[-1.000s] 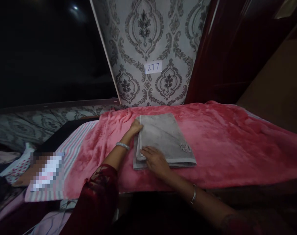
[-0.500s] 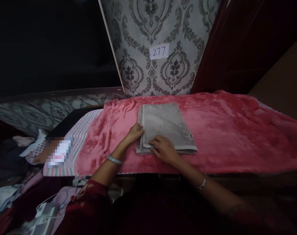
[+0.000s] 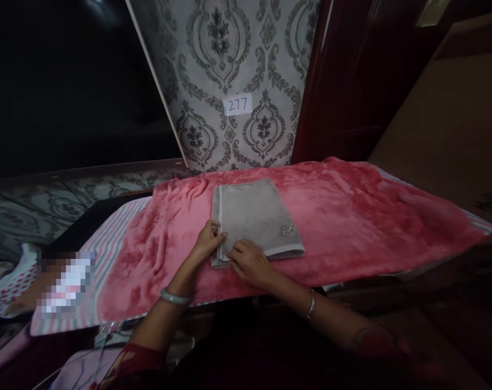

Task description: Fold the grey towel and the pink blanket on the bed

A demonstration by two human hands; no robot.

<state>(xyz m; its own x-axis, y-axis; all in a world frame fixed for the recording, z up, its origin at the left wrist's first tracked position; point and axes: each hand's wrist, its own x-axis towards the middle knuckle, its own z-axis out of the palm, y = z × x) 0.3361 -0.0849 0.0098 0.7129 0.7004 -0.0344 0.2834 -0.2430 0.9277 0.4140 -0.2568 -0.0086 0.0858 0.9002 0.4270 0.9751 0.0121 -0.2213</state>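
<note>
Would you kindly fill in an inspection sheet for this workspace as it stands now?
Surface: pink plush blanket spread over a raised flat top, rumpled at its far left edge.
Job's things: folded grey towel lying flat on the blanket, small embroidered motif near its right front corner.
Clutter: striped cloth under the blanket's left side; polka-dot fabric beyond it.
Grippers: left hand pinches the towel's left edge; right hand rests flat on its near left corner. A bangle on each wrist.
Cables: thin white cords at lower left, only partly visible.
Surroundings: damask wallpaper with a paper label reading 277; dark red curtain to the right.
</note>
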